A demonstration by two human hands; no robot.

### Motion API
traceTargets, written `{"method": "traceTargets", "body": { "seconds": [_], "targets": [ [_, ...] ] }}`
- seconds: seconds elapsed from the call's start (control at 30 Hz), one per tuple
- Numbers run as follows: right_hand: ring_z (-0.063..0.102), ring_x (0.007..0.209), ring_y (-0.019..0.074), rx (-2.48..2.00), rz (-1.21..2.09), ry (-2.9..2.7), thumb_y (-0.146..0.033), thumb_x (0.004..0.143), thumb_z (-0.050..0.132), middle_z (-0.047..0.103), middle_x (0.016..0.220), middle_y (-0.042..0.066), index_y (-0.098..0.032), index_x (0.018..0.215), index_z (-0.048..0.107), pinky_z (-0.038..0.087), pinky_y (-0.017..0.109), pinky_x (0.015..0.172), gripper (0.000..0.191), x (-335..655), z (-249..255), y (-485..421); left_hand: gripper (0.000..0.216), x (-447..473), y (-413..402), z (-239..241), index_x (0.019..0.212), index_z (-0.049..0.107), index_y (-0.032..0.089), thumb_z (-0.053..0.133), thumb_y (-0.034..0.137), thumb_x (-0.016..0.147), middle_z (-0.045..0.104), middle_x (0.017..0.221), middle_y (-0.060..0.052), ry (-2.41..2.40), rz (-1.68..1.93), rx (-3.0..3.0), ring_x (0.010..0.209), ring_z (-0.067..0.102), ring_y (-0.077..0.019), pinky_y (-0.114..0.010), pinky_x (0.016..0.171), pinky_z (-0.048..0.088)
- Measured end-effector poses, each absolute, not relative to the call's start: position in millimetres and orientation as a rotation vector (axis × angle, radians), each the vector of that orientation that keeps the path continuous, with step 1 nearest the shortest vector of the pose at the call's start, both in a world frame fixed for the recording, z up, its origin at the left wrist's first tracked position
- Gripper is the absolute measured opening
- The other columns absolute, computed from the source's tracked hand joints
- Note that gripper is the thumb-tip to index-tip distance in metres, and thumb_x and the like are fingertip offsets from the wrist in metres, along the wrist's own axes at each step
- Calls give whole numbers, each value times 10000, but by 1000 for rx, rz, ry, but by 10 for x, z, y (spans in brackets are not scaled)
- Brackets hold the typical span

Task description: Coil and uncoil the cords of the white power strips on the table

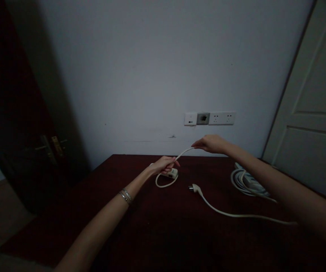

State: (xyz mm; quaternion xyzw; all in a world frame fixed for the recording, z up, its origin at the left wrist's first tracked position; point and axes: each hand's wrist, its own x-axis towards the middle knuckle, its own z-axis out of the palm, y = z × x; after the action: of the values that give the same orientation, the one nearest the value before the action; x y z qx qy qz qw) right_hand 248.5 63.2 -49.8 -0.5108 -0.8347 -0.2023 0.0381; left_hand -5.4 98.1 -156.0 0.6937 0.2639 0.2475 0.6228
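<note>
A white power cord (184, 152) runs between my two hands, raised above the dark red table. My left hand (164, 164) is closed around it near the middle, palm partly hidden. Higher and to the right, my right hand (210, 143) pinches the cord between thumb and fingers. Below my left hand, a loop of the cord hangs beside a white power strip (173, 173), which my left hand partly covers. In front of my right hand a white plug (196, 188) lies on the table, its prongs pointing left and its cord trailing right under my right forearm.
A coiled white cable (240, 183) lies at the right of the dark red table (140, 211), partly behind my forearm. Wall sockets (221, 118) and a grey outlet (203, 118) sit above the table's back edge. A dark door (15, 113) stands left, a pale door (315, 105) right.
</note>
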Motion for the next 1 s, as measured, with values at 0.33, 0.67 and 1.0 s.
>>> {"method": "traceTargets", "body": {
  "seconds": [0.33, 0.67, 1.0],
  "targets": [
    [649, 722, 214, -1427, -1039, -2688, -166, 822, 492, 707, 840, 78, -331, 1031, 679, 319, 245, 533, 326, 2237, -433, 498, 474, 308, 1009, -1928, 645, 550, 147, 457, 587, 793, 274, 394, 82, 838, 522, 1811, 312, 203, -50, -194, 336, 150],
    [651, 789, 232, -1588, -863, -2560, -279, 862, 455, 706, 919, 79, -307, 1005, 689, 369, 266, 576, 275, 2430, -574, 529, 550, 24, 1273, -1739, 821, 631, 111, 461, 630, 759, 601, 626, -65, 832, 309, 1853, 486, 526, -118, -218, 460, 387],
    [617, 858, 194, -1396, -751, -2420, -421, 907, 392, 694, 945, 72, -219, 964, 678, 332, 291, 707, 356, 2789, -645, 705, 760, -241, 1582, -2088, 1246, 468, 197, 704, 115, 528, 386, 1382, -169, 1249, -8, 2592, 1275, 319, -354, -490, 997, 274]
  ]
}}
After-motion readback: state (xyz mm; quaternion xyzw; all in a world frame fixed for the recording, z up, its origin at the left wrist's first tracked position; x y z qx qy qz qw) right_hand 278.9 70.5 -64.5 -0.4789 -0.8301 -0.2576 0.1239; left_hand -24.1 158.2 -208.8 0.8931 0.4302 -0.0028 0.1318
